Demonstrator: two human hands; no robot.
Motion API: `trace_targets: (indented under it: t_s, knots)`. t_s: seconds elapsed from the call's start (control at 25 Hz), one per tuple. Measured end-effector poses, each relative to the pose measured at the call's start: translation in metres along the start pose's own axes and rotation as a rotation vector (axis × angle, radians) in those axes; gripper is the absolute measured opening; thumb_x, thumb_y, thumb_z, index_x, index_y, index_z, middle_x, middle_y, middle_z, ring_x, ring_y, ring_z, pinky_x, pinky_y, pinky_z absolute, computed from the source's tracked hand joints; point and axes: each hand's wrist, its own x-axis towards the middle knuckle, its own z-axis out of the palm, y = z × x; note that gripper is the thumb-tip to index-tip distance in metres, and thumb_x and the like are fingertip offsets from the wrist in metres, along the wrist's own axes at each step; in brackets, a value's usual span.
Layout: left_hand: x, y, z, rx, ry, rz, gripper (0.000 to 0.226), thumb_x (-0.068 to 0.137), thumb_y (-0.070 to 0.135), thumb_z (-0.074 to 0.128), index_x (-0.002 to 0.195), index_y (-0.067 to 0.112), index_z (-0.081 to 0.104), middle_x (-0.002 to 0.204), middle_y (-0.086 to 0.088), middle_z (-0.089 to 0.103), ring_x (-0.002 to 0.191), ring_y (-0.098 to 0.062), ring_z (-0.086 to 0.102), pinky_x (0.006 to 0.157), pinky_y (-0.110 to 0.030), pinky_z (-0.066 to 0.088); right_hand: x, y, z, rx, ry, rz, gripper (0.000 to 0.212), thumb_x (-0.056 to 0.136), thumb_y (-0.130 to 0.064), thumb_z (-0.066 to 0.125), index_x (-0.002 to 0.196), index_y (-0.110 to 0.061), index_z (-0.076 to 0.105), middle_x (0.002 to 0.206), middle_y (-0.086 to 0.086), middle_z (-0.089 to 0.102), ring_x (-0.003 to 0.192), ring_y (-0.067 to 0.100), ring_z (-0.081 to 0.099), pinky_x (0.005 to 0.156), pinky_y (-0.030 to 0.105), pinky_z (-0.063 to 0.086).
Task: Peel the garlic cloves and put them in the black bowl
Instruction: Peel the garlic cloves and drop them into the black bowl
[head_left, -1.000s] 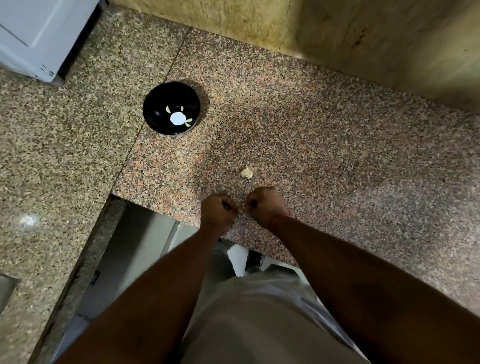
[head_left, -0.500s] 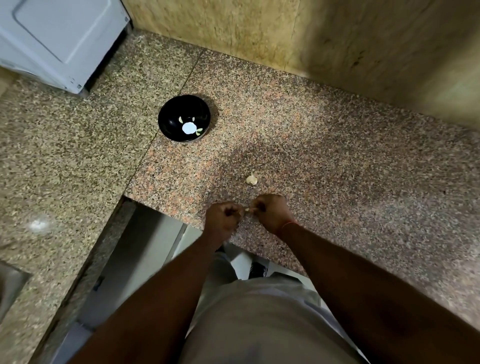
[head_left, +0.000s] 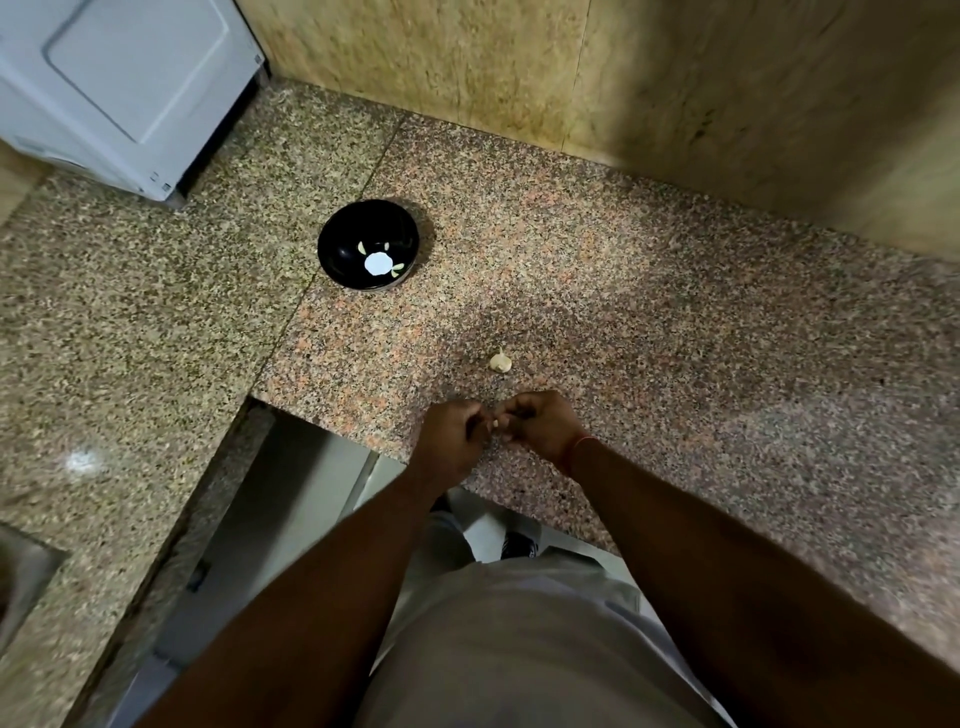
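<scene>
— Fingers of the left hand (head_left: 454, 434) and right hand (head_left: 540, 423) pinch one garlic clove (head_left: 497, 426) between them?
— Yes. Pale peeled cloves (head_left: 362, 248) lie in the round glossy black bowl (head_left: 337, 244); a garlic piece (head_left: 501, 361) rests on speckled granite counter (head_left: 675, 338).

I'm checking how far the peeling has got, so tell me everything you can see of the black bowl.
The black bowl is round, glossy and dark, and stands upright on the speckled granite counter, beyond and left of both hands, untouched. Inside lie a few pale peeled cloves around a bright white patch, probably reflected light. Its material cannot be told.
</scene>
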Motion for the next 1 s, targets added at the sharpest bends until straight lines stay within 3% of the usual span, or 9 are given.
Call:
trace_targets:
  t_s: [0.16, 0.4, 0.6, 0.76, 0.92, 1.0]
  knots:
    - [0.0, 0.003, -0.003, 0.036, -0.011, 0.068, 0.033, 0.091, 0.009, 0.067, 0.064, 0.02, 0.054, 0.057, 0.011, 0.044, 0.052, 0.003, 0.038, 0.051, -0.016, 0.021, -0.002, -0.002, -0.002, 0.101, -0.04, 0.04, 0.01, 0.089, 0.01, 0.069, 0.095, 0.003, 0.074, 0.081, 0.016, 0.074, 0.067, 0.021, 0.07, 0.064, 0.032, 0.063]
    - [-0.006, 0.003, 0.005, 0.035, -0.031, 0.034, 0.018, 0.088, 0.013, 0.063, 0.071, 0.009, 0.064, 0.065, -0.007, 0.061, 0.057, -0.021, 0.054, 0.051, -0.028, 0.036, -0.002, 0.003, 0.001, 0.137, -0.01, 0.073, 0.009, 0.087, 0.012, 0.069, 0.094, 0.007, 0.072, 0.078, 0.018, 0.073, 0.061, 0.019, 0.071, 0.059, 0.03, 0.062]
    - [-0.004, 0.004, 0.007, 0.029, 0.035, 0.011, 0.022, 0.089, 0.011, 0.064, 0.068, 0.01, 0.058, 0.061, -0.004, 0.057, 0.052, -0.018, 0.05, 0.05, -0.03, 0.033, 0.001, 0.004, 0.004, 0.163, -0.018, 0.058, 0.009, 0.087, 0.008, 0.073, 0.095, 0.004, 0.074, 0.081, 0.018, 0.075, 0.069, 0.023, 0.071, 0.068, 0.037, 0.064]
    - [-0.004, 0.006, 0.007, -0.065, 0.069, -0.116, 0.025, 0.092, 0.01, 0.067, 0.071, 0.019, 0.058, 0.06, 0.01, 0.053, 0.051, -0.002, 0.043, 0.049, -0.014, 0.027, 0.004, 0.001, 0.005, 0.267, -0.021, 0.065, 0.011, 0.09, 0.006, 0.071, 0.1, 0.003, 0.072, 0.084, 0.021, 0.075, 0.07, 0.027, 0.072, 0.066, 0.04, 0.064]
    - [-0.001, 0.005, 0.007, -0.176, 0.091, -0.236, 0.014, 0.095, 0.014, 0.066, 0.081, 0.01, 0.068, 0.072, 0.001, 0.067, 0.062, -0.013, 0.058, 0.055, -0.022, 0.041, 0.003, -0.006, 0.003, 0.315, -0.057, 0.078, 0.014, 0.093, 0.004, 0.067, 0.106, 0.008, 0.071, 0.086, 0.023, 0.074, 0.073, 0.027, 0.073, 0.068, 0.039, 0.064]
    - [0.002, 0.005, 0.005, -0.207, 0.097, -0.257, 0.013, 0.094, 0.013, 0.068, 0.082, 0.008, 0.07, 0.073, -0.001, 0.068, 0.063, -0.014, 0.06, 0.055, -0.019, 0.042, 0.001, -0.009, 0.001, 0.333, -0.079, 0.06, 0.017, 0.091, 0.005, 0.069, 0.107, 0.009, 0.071, 0.092, 0.026, 0.074, 0.076, 0.029, 0.073, 0.07, 0.039, 0.065]
